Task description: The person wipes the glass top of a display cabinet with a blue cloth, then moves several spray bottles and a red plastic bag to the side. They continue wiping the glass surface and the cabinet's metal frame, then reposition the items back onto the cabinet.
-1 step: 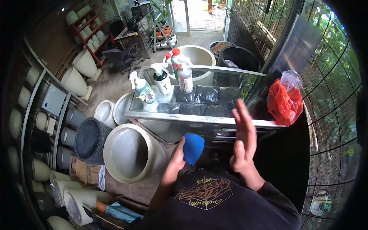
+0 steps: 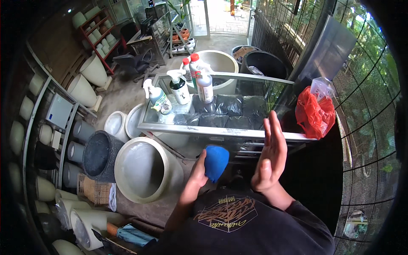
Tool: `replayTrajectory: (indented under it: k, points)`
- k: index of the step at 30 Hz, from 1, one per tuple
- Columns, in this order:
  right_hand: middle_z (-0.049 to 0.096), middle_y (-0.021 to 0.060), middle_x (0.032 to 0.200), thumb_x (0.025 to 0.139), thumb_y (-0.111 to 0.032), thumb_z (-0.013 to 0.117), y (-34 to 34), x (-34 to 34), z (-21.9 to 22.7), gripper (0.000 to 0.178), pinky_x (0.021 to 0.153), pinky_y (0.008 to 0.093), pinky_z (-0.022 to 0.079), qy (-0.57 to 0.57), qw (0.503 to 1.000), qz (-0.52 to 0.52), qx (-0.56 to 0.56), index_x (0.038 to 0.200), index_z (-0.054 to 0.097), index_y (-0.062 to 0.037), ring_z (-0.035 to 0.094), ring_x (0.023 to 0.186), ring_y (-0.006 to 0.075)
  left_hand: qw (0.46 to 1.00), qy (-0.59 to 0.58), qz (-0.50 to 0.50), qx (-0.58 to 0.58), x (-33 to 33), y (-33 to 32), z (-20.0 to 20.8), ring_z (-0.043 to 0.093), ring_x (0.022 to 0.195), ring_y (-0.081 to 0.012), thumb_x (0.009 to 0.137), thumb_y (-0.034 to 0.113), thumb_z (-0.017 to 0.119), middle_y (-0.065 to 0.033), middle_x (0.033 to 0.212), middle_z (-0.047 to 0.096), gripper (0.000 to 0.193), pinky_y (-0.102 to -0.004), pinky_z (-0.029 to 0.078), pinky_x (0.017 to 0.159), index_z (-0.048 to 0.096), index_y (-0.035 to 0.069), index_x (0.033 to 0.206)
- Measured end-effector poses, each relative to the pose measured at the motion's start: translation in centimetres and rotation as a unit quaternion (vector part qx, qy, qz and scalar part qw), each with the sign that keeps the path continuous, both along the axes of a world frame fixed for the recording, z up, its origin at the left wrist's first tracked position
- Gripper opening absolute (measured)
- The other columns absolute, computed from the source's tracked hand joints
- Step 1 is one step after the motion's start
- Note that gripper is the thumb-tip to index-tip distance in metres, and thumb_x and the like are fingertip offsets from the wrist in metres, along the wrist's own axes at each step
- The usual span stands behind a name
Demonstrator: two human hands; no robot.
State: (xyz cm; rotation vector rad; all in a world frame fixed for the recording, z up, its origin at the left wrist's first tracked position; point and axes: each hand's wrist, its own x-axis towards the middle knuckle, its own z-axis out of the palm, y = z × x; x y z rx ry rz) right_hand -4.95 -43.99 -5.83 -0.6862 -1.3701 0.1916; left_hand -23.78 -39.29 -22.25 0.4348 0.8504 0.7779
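1. We see the blue cloth (image 2: 216,164) just below the centre of the frame, bunched in the left hand (image 2: 198,173).
2. The left hand's fingers pinch the cloth along its left side; we cannot tell how the hidden ones lie behind it.
3. Right of centre, we see the right hand (image 2: 270,159) raised and holding nothing, its fingers straight and close together, pointing up the frame, its thumb a little apart. A gap lies between it and the cloth.
4. Above both hands, across the middle of the frame, we have a glass-topped worktop (image 2: 221,131) with a pale metal edge.
5. On its left part we see two spray bottles (image 2: 180,92), a pale bottle (image 2: 205,88) and two red-capped bottles (image 2: 194,64) standing together; black packets (image 2: 229,105) show beside them.
6. A red plastic bag (image 2: 314,111) sits on its right end.
7. At lower left of centre we see a big pale pot (image 2: 173,172) lying tilted, touching or nearly touching a dark pot (image 2: 102,163).
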Motion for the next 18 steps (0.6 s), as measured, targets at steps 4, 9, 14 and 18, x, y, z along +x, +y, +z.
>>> replayTrajectory:
  k: [4, 9, 14, 18]
  points:
    - [0.025, 0.0306, 0.158, 0.099, -0.037, 0.049, 0.6, -2.6, -11.9, 0.066, 0.118, 0.0626, 0.012, -0.349, 0.908, -0.045, -0.228, 0.150, 0.035, 0.0028, 0.019, 0.150, 0.0466, 0.989, -0.148, 0.000, 0.007, 2.5, 1.1, 4.9, 0.061, 0.121, -0.0245, 0.100, 0.056, 0.048, -0.0109, 0.134, 0.062, 0.060, -0.0417, 0.046, 0.105, 0.056, 0.009, 0.136]
    - [0.019, 0.0281, 0.162, 0.102, -0.057, 0.040, -3.7, 0.8, -27.4, 0.086, 0.121, 0.0556, 0.015, -0.184, 0.744, 0.102, -0.635, 0.159, 0.011, 0.0002, 0.019, 0.151, 0.0407, 0.991, -0.103, 0.045, 0.066, -1.1, 1.5, 3.3, 0.063, 0.117, -0.0255, 0.106, 0.051, 0.036, -0.0122, 0.129, 0.065, 0.058, -0.0457, 0.049, 0.103, 0.057, 0.005, 0.135]
    - [0.031, 0.0192, 0.160, 0.080, -0.087, 0.042, -4.7, 2.3, -21.7, 0.111, 0.119, 0.0457, 0.028, 0.451, 0.530, 0.485, -0.530, 0.157, 0.027, -0.0073, 0.033, 0.147, 0.0313, 0.997, -0.076, -0.008, 0.034, -0.8, -0.1, 1.6, 0.062, 0.119, -0.0245, 0.106, 0.052, 0.036, -0.0117, 0.133, 0.063, 0.060, -0.0442, 0.048, 0.104, 0.055, 0.005, 0.138]
    - [0.056, 0.0148, 0.139, 0.092, -0.059, 0.061, -1.8, 2.6, -18.7, 0.080, 0.107, 0.0522, 0.045, 0.439, 0.566, 0.432, -0.547, 0.149, 0.039, -0.0072, 0.056, 0.127, 0.0313, 0.996, -0.032, -0.084, 0.027, 2.9, -0.4, -0.6, 0.060, 0.121, -0.0225, 0.103, 0.059, 0.039, -0.0112, 0.133, 0.062, 0.066, -0.0420, 0.050, 0.102, 0.051, 0.006, 0.141]
